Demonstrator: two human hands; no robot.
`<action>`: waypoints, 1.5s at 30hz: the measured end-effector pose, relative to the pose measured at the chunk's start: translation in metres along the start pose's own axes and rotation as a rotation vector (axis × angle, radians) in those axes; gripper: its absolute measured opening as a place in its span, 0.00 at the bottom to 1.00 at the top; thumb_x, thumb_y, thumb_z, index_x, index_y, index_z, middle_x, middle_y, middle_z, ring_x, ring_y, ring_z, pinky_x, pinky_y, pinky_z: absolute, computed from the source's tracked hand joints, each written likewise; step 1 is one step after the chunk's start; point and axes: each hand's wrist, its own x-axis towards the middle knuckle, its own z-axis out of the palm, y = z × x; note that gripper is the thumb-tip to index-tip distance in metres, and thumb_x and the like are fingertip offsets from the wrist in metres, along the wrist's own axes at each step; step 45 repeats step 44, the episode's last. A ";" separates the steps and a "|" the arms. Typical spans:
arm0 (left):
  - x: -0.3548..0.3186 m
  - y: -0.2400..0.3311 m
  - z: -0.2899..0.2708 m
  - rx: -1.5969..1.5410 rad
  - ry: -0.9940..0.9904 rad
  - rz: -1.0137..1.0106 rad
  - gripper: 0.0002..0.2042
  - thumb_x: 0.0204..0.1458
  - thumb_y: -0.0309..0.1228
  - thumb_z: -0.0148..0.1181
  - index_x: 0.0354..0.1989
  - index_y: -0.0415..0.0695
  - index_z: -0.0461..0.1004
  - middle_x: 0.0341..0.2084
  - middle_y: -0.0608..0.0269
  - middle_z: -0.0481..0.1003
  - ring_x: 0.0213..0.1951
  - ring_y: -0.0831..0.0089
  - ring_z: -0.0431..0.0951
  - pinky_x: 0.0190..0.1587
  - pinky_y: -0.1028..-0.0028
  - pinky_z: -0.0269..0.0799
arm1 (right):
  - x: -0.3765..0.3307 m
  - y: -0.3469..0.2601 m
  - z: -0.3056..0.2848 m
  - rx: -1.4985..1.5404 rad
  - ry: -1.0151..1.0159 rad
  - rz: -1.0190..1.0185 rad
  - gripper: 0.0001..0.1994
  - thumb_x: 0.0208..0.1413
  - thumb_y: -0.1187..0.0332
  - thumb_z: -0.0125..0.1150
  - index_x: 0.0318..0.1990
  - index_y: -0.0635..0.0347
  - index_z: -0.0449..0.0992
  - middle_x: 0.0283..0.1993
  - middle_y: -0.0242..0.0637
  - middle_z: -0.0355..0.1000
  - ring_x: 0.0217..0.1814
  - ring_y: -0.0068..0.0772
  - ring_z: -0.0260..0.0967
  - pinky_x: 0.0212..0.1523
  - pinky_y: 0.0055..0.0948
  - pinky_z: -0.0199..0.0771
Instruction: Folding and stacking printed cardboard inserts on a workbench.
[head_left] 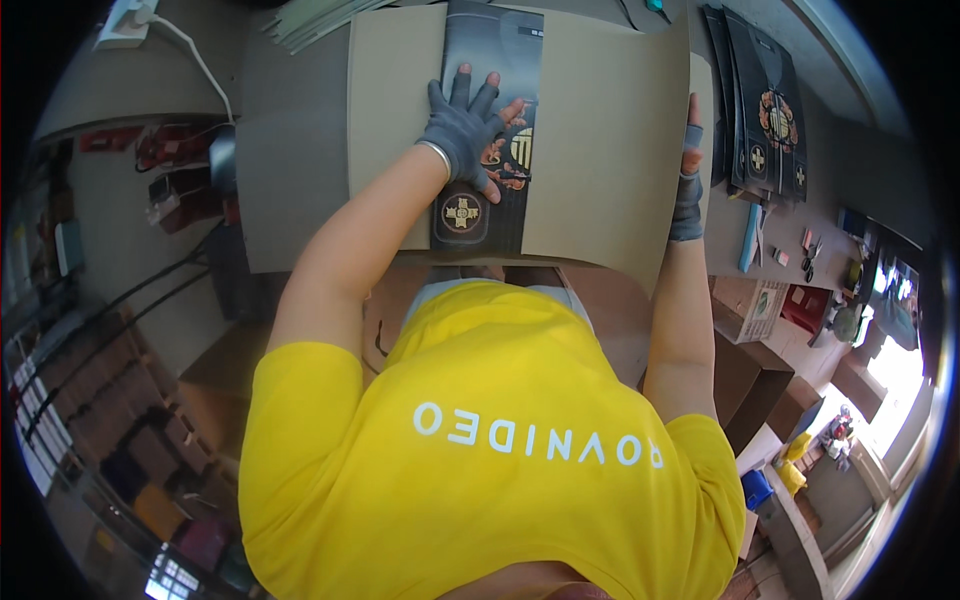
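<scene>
The person's left hand (468, 128), in a grey fingerless glove, is lying flat with its fingers spread wide, pressing down on the dark printed sheet (490, 140) without gripping it. The left forearm is reaching straight away from the body, the wrist level. The right hand (688, 170), gloved the same way, is standing on edge against the right side of the brown cardboard (610, 130), fingers held straight and together along that edge; whether the thumb is hooking underneath cannot be told. The cardboard is lying folded on the desk (290, 190), close to its near edge, both flaps turned inward. The dark sheet is showing between them, its long axis pointing away from the person.
</scene>
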 end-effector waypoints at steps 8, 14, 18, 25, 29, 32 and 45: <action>0.002 0.005 -0.011 0.018 -0.030 0.016 0.74 0.12 0.77 0.65 0.75 0.59 0.39 0.74 0.48 0.37 0.72 0.34 0.32 0.59 0.28 0.40 | 0.000 0.024 0.044 -1.334 -0.248 -0.389 0.34 0.56 0.42 0.57 0.68 0.43 0.63 0.73 0.56 0.49 0.77 0.58 0.40 0.72 0.50 0.40; 0.001 0.005 -0.001 0.009 0.008 -0.010 0.76 0.13 0.78 0.63 0.75 0.47 0.39 0.74 0.48 0.38 0.72 0.35 0.32 0.60 0.29 0.40 | -0.002 0.062 0.054 -1.691 -0.303 -0.247 0.38 0.54 0.34 0.51 0.70 0.37 0.59 0.74 0.49 0.50 0.77 0.56 0.40 0.69 0.66 0.34; 0.004 0.003 0.000 0.002 0.022 -0.012 0.75 0.13 0.78 0.64 0.75 0.50 0.40 0.74 0.50 0.38 0.72 0.35 0.31 0.60 0.28 0.40 | 0.002 0.068 0.050 -1.699 -0.322 -0.246 0.37 0.55 0.34 0.49 0.71 0.34 0.57 0.75 0.49 0.49 0.77 0.57 0.40 0.69 0.66 0.34; 0.005 0.006 0.001 -0.006 0.028 -0.015 0.74 0.14 0.78 0.63 0.75 0.49 0.41 0.74 0.49 0.38 0.72 0.35 0.31 0.59 0.28 0.39 | 0.000 0.069 0.052 -1.733 -0.309 -0.249 0.37 0.56 0.34 0.47 0.71 0.35 0.57 0.74 0.50 0.50 0.77 0.57 0.40 0.69 0.67 0.33; 0.005 0.007 0.003 -0.001 0.030 -0.027 0.74 0.15 0.78 0.62 0.75 0.49 0.41 0.74 0.49 0.38 0.72 0.35 0.31 0.59 0.28 0.39 | 0.000 0.071 0.054 -1.735 -0.315 -0.227 0.37 0.57 0.34 0.46 0.71 0.36 0.57 0.75 0.49 0.48 0.78 0.56 0.38 0.69 0.67 0.30; 0.006 0.009 0.000 0.017 0.007 -0.026 0.73 0.16 0.78 0.62 0.75 0.50 0.40 0.74 0.50 0.38 0.72 0.35 0.31 0.59 0.28 0.39 | 0.000 0.071 0.052 -1.739 -0.314 -0.227 0.37 0.57 0.34 0.46 0.71 0.36 0.57 0.75 0.49 0.48 0.78 0.56 0.38 0.70 0.67 0.30; 0.024 0.020 0.002 0.102 0.060 -0.113 0.56 0.39 0.81 0.40 0.75 0.58 0.42 0.74 0.54 0.40 0.74 0.45 0.34 0.65 0.33 0.27 | -0.002 0.069 0.056 -1.793 -0.386 -0.120 0.38 0.57 0.33 0.45 0.73 0.35 0.52 0.77 0.47 0.41 0.80 0.55 0.30 0.69 0.70 0.22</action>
